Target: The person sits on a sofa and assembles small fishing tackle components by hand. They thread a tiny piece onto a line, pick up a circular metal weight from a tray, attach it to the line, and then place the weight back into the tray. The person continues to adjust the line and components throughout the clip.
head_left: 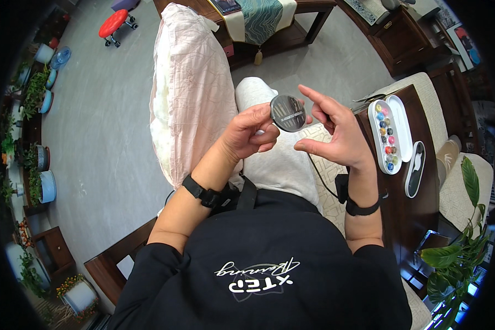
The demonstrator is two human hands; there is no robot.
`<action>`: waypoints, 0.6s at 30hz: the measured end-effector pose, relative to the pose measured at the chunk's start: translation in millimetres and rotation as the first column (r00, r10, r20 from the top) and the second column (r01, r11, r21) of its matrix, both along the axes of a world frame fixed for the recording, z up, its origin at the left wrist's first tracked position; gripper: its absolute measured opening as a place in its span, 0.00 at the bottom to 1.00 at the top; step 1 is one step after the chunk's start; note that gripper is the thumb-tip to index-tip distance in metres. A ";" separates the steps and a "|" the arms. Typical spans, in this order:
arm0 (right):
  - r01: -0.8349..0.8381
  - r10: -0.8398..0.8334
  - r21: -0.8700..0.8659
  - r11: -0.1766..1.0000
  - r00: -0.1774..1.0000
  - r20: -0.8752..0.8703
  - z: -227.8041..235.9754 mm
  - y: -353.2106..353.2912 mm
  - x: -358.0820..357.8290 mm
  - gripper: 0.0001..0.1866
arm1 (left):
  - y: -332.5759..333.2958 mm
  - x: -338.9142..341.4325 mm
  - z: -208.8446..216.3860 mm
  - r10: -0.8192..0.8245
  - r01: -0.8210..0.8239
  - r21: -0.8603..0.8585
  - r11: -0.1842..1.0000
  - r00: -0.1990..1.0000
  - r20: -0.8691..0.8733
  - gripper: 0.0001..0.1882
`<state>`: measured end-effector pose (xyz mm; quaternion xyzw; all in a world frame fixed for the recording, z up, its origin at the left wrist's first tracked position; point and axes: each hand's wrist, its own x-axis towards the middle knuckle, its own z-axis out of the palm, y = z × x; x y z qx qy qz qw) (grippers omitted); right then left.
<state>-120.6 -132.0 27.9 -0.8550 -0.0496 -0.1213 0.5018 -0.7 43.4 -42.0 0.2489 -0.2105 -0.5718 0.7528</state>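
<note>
My left hand (251,132) pinches a round, dark needle case (287,113) by its left edge, with thin needles fanned out under its clear face. My right hand (338,129) is just right of the case, thumb and fingers spread wide. Its fingertips come close to the case's right edge; whether one touches it I cannot tell. A pale pink quilted cushion cover (195,93) leans against my left thigh, with white filling showing along its left side. Below my hands are my light grey trouser legs (278,165).
On the dark wooden side table (393,201) at my right lies an open white sewing box (389,135) with several coloured thread spools. Beside it is a small oblong case (415,169). A leafy plant (451,264) stands at lower right, a red wheeled stool (115,25) at far left.
</note>
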 end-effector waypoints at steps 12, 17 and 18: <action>0.284 -0.264 -0.179 0.942 0.956 0.126 -6.1 4.5 -8.5 0.30 | -6.0 -5.7 -8.0 -0.001 0.001 0.004 1.000 0.994 0.110 0.29; 0.630 -0.633 -0.198 0.751 0.772 0.055 -0.9 -42.2 -50.8 0.33 | -13.4 -7.9 -2.4 -0.015 -0.011 0.134 0.991 0.981 0.192 0.34; 0.704 -0.684 -0.110 0.702 0.709 0.171 0.3 -53.8 -62.5 0.31 | -14.0 -6.7 -2.2 -0.012 -0.022 0.154 0.988 0.975 0.220 0.33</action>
